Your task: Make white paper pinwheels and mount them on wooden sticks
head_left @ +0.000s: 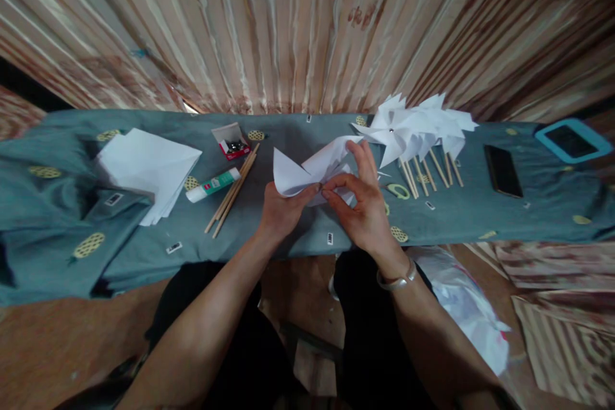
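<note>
Between my hands, above the cloth-covered table, is a sheet of white paper [291, 176] with its corners curled inward like a pinwheel. My left hand [283, 208] grips its lower left side, the thumb pressed near the middle. With thumb and forefinger, my right hand [360, 202] pinches the paper close to the same spot, while its other fingers rest at the upper right edge. Something small shows at the fingertips, too small to make out. Finished white paper pinwheels [391, 128] on wooden sticks lie just beyond my right hand. Green-handled scissors [398, 190] lie beside it, partly hidden.
Left of my hands lie wooden sticks [233, 192], a glue stick [213, 184], a small open box of metal pins [234, 143] and stacked white paper [144, 163]. A dark phone [503, 170] and a blue-framed device [573, 140] lie right. A plastic bag [466, 301] sits below the table.
</note>
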Demonstrator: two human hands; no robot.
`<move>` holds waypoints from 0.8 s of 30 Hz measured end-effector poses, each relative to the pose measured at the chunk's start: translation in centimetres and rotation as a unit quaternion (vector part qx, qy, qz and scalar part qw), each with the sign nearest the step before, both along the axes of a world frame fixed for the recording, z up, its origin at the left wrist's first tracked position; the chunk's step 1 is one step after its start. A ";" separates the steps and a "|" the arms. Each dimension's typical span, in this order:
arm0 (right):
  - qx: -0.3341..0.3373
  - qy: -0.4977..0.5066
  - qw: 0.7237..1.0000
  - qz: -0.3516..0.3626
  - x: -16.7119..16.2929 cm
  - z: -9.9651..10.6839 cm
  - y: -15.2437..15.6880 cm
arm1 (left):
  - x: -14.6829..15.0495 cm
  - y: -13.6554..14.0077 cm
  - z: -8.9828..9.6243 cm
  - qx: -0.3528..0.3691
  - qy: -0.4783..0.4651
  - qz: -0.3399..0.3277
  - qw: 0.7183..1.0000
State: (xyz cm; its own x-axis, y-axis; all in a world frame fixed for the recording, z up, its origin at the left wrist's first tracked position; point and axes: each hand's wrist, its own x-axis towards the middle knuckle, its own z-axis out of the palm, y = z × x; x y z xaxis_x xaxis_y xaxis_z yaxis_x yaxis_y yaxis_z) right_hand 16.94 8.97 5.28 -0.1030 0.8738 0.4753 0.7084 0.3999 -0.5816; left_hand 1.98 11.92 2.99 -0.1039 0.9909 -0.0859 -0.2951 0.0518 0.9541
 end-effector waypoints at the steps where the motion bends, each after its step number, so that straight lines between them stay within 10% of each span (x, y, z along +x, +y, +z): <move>1: -0.004 0.004 1.000 0.004 0.1 0.0 0.1 | -0.1 0.0 0.1 -0.005 0.000 0.003 1.000; 24: -0.065 0.067 0.995 0.025 0.7 -0.2 0.5 | -0.4 -0.1 -0.1 -0.006 0.020 -0.027 0.999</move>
State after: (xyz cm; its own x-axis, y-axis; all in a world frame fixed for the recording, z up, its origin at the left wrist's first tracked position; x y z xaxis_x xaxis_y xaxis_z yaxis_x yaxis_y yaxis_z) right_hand 17.62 9.47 5.05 -0.0912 0.9244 0.3704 0.6025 0.3474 -0.7185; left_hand 1.55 11.83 2.93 -0.0539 0.9941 -0.0940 -0.2527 0.0775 0.9644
